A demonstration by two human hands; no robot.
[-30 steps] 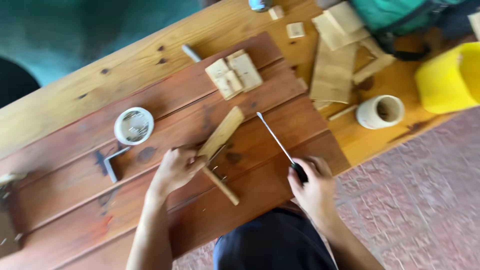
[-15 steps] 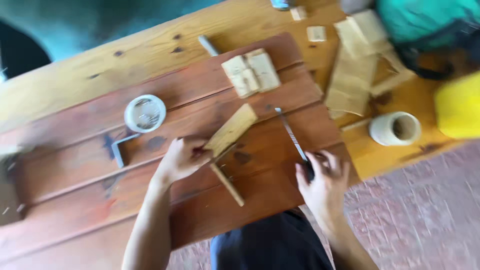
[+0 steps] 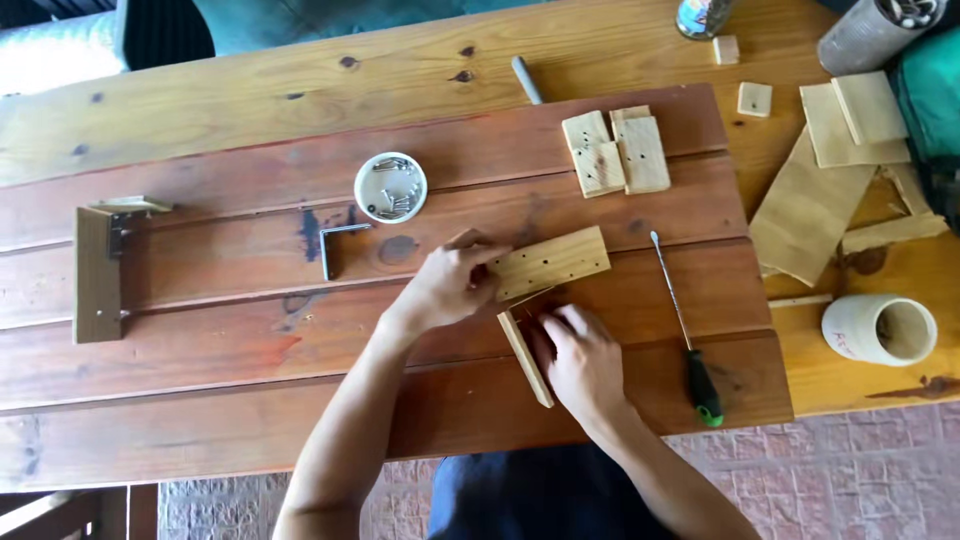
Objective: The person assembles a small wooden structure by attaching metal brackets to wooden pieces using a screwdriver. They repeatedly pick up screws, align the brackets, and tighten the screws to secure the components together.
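My left hand (image 3: 447,285) grips the left end of a pale wooden board (image 3: 553,261) drilled with small holes, held flat on the red-brown plank table (image 3: 250,330). My right hand (image 3: 580,360) rests on a narrow wooden strip (image 3: 524,357) that lies just below the board, fingers pressing near where the two pieces meet. A screwdriver (image 3: 686,330) with a black and green handle lies loose to the right of that hand.
A small white dish of screws (image 3: 391,187) and a metal angle bracket (image 3: 338,245) sit left of the board. Two drilled wood blocks (image 3: 615,152) lie behind. An assembled wooden bracket piece (image 3: 100,270) is far left; wood offcuts (image 3: 810,200) and a white cup (image 3: 880,328) are right.
My right hand has let go of the screwdriver, which now lies on the table, and moved left onto the narrow strip. My left hand keeps hold of the drilled board.
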